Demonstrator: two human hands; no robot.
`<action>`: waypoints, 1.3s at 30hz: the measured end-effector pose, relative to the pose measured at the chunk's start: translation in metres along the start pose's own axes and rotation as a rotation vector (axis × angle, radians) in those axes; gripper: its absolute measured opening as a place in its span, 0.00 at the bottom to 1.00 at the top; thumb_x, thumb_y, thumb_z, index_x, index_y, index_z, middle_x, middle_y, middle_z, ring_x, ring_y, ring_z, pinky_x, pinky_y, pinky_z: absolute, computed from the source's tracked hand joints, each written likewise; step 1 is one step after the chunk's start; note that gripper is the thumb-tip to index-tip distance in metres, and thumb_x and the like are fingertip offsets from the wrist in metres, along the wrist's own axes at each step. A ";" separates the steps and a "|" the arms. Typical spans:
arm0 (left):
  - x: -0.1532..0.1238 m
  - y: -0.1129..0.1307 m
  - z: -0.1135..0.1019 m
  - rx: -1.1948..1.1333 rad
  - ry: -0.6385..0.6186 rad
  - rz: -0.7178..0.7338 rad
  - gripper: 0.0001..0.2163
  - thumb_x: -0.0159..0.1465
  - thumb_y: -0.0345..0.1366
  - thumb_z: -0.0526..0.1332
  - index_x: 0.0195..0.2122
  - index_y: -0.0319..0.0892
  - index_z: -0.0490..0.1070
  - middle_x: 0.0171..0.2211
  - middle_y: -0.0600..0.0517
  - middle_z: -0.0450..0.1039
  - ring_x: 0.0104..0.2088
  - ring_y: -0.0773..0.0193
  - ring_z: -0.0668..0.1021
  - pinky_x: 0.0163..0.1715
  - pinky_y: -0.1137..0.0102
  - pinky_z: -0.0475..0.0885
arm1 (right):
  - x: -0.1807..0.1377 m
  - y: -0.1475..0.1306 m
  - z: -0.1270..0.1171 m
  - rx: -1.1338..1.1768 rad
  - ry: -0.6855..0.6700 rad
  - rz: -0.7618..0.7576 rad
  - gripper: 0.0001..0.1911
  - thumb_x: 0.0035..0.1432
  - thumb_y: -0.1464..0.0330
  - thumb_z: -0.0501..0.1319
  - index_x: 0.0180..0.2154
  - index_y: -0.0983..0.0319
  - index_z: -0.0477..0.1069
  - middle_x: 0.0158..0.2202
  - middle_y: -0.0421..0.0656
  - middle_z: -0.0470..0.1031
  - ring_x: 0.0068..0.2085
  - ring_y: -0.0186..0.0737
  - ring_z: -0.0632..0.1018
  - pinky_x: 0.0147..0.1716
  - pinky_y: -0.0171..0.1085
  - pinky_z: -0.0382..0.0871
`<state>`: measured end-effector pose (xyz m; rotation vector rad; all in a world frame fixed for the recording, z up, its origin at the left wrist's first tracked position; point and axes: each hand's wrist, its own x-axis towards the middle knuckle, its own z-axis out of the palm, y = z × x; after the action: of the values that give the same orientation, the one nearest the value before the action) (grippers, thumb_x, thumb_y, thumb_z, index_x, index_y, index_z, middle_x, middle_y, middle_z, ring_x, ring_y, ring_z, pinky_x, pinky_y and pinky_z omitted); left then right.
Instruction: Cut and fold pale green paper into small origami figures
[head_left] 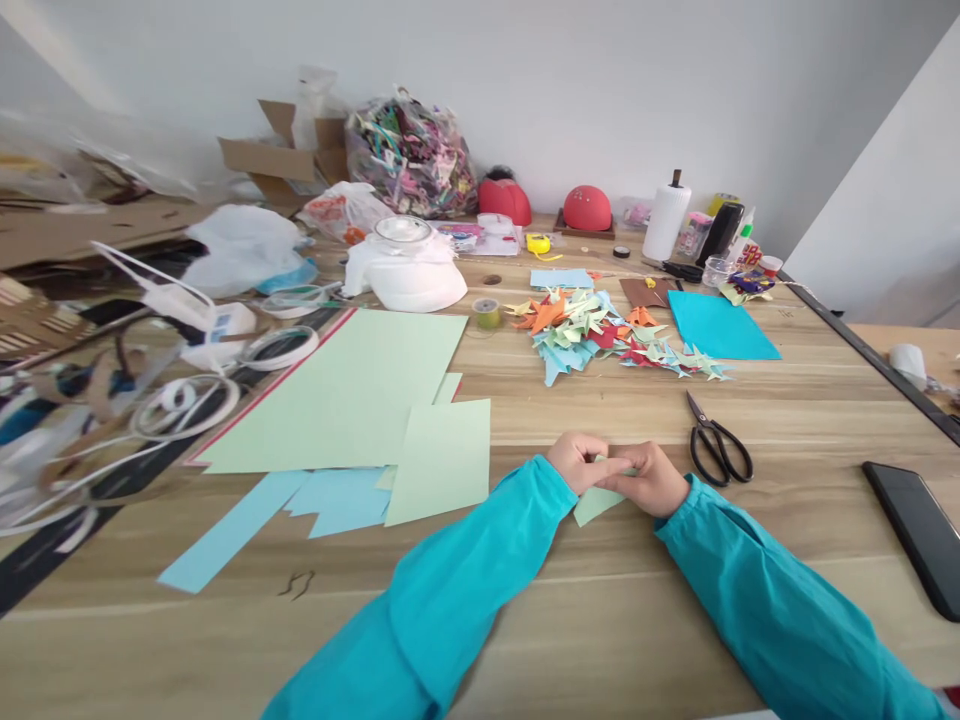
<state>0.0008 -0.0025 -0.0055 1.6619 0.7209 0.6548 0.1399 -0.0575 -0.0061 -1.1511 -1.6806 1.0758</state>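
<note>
Both of my hands meet over the middle of the table, around a small piece of light green paper point(598, 507). My left hand point(580, 462) pinches it from the left, and my right hand point(651, 478) pinches it from the right, the fingers overlapping. The fingers hide the paper's upper part, so its folds cannot be made out. Just right of my right hand lie black-handled scissors point(716, 440), blades slightly apart. Beyond my hands is a heap of folded paper cranes point(585, 325) in green, blue, orange and red. Sheets of light green paper point(442, 465) lie to the left.
Strips of blue paper point(232, 535) stick out below the green sheets. A teal sheet point(724, 325) lies at the back right, and a black phone point(919, 535) near the right edge. White cables point(184, 410) and a white router point(217, 325) crowd the left side.
</note>
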 end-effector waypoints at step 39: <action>0.000 0.002 -0.005 -0.171 0.072 -0.085 0.20 0.47 0.51 0.63 0.15 0.36 0.68 0.13 0.56 0.58 0.18 0.73 0.60 0.17 0.74 0.52 | 0.003 -0.007 -0.006 0.251 -0.008 0.223 0.23 0.45 0.52 0.63 0.17 0.66 0.66 0.15 0.35 0.58 0.18 0.25 0.57 0.17 0.29 0.50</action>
<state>-0.0027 0.0000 -0.0025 1.4492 0.7619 0.6989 0.1427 -0.0550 0.0023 -1.1878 -1.3979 1.3880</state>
